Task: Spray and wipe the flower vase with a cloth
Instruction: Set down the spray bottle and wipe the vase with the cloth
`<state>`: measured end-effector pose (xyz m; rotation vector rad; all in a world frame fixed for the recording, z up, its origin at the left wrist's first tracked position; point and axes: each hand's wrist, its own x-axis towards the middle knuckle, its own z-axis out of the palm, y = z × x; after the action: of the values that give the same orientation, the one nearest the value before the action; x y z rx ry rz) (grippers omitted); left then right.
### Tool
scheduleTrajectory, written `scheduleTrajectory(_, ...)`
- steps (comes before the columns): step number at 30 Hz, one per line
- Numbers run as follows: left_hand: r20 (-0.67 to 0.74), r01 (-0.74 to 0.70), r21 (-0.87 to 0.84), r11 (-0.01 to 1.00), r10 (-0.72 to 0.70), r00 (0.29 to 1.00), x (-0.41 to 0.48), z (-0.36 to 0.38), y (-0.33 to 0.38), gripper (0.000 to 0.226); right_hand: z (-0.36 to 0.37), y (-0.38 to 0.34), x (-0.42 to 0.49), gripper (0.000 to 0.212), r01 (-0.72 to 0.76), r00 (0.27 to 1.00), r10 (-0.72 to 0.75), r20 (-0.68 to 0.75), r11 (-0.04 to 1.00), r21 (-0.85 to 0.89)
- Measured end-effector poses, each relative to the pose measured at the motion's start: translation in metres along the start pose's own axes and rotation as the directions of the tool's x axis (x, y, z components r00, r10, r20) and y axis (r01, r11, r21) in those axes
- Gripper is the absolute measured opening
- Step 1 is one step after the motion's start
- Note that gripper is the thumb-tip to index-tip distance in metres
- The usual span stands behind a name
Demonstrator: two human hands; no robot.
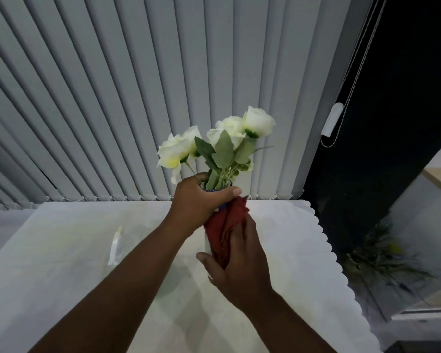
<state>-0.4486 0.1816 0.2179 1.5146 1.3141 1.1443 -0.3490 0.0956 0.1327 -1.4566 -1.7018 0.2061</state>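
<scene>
A white flower vase [207,244] stands in the middle of the table, mostly hidden by my hands; only a sliver of its left side shows. White roses with green leaves [222,141] rise from its mouth. My left hand [201,202] grips the vase around its neck. My right hand [239,261] presses a red cloth [225,225] against the vase's right side. A clear spray bottle [115,247] lies or stands to the left on the table, pale and hard to make out.
The table carries a white cloth with a scalloped edge [326,240] on the right. Grey vertical blinds [112,98] hang just behind the table. A blind cord with a white weight [332,119] hangs at the right. A green plant [382,261] sits on the floor to the right.
</scene>
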Motion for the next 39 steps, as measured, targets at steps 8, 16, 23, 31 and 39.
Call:
scheduleTrajectory(8, 0.171, -0.043, -0.251, 0.967, 0.088, 0.981, 0.005, -0.011, -0.001, 0.026, -0.017, 0.019, 0.01, 0.099, -0.42, 0.866, 0.216, 0.451, 0.804, 0.421)
scheduleTrajectory(16, -0.035, -0.033, -0.149, 0.988, 0.028, 0.999, -0.001, -0.002, -0.01, 0.016, -0.001, 0.018, -0.017, 0.115, -0.363, 0.915, 0.301, 0.267, 0.905, 0.222)
scheduleTrajectory(23, -0.162, 0.024, -0.03, 0.999, -0.029, 0.986, -0.008, 0.008, -0.006, 0.04, -0.002, 0.006, -0.015, 0.11, -0.263, 0.954, 0.252, 0.162, 0.964, 0.049)
scheduleTrajectory(31, 0.077, -0.11, -0.136, 0.985, 0.121, 0.99, -0.012, -0.004, -0.002, 0.041, -0.023, 0.0, 0.028, 0.069, -0.232, 0.968, 0.176, 0.177, 0.897, 0.375)
scheduleTrajectory(39, 0.069, -0.066, -0.321, 0.945, 0.093, 0.993, 0.002, -0.014, -0.002, 0.022, -0.029, 0.014, 0.002, 0.096, -0.428, 0.873, 0.225, 0.433, 0.779, 0.458)
